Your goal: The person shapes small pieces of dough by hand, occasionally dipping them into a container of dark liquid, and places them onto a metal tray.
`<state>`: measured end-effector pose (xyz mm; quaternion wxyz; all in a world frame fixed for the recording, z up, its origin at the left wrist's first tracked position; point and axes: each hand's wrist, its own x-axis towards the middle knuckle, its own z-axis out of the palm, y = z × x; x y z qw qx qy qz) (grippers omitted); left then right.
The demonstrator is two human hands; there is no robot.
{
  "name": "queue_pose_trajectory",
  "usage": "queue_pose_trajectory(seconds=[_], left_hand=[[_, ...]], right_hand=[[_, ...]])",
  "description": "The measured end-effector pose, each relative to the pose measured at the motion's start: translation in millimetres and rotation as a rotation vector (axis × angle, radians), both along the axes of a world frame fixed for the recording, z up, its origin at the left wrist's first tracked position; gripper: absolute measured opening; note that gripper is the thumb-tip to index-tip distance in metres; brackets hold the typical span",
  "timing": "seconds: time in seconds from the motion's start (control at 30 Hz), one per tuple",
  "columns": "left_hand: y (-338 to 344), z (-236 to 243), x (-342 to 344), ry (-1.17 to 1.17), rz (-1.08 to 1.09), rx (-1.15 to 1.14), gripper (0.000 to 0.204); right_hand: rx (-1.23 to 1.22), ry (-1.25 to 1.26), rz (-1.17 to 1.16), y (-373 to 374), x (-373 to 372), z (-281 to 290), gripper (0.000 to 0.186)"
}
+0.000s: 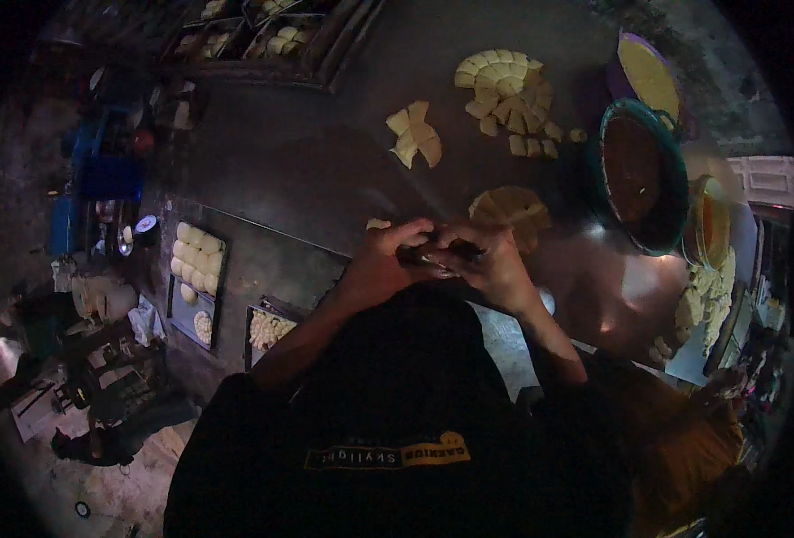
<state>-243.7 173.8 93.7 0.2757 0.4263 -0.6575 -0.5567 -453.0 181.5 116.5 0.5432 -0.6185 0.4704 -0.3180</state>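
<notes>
My left hand (392, 244) and my right hand (485, 255) meet in front of my body, over the near side of the dark worktable. Fingers on both are curled inward, and whatever lies between them is too dark to make out. Beside my left hand is a small pale piece of dough (377, 223). Just beyond my right hand lies a flat, round-edged group of darker dough pieces (509, 208). Farther off are a few cut dough pieces (415, 134) and a larger fan of cut dough portions (501, 73).
A teal basin (682, 193) stands at right, beside a purple tub (619, 67) filled with pale yellow stuff. An orange-yellow tub (709, 224) is close by. On the left are a tray of dough balls (198, 258), another tray (270, 329), and dark compartmented trays (280, 40) farther back.
</notes>
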Motion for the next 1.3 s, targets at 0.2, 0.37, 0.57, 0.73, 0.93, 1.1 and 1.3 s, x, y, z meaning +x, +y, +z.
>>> queue_pose_trajectory(seconds=[0.2,0.37,0.57,0.73,0.93,1.1,1.3], left_hand=[[9.2,-41.0,11.9,0.414,0.228,0.67,0.037],[14.0,-63.3,41.9,0.593,0.269,0.835,0.026],[9.7,-62.3,59.5,-0.076,0.332,0.13,0.045],[-20.9,-45.9,84.8,-0.012,0.324,0.345,0.056],[-36.0,-64.6,157.0,0.138,0.4,0.325,0.065],[-24.3,-98.8,189.8,0.266,0.384,0.418,0.072],[-35.1,-96.5,186.0,0.284,0.271,0.355,0.064]], right_hand=[[-0.516,0.394,-0.05,12.2,22.5,4.5,0.034],[-0.658,0.424,0.213,35.6,46.5,-25.3,0.046],[-0.105,0.322,0.309,-7.1,80.8,-30.9,0.039],[-0.003,-0.131,0.112,-54.4,77.9,-121.3,0.029],[-0.314,0.462,0.225,-60.0,91.6,-126.0,0.024],[-0.532,0.661,0.3,-38.2,105.6,-109.0,0.034],[-0.545,0.632,0.235,-33.8,120.9,-118.5,0.041]])
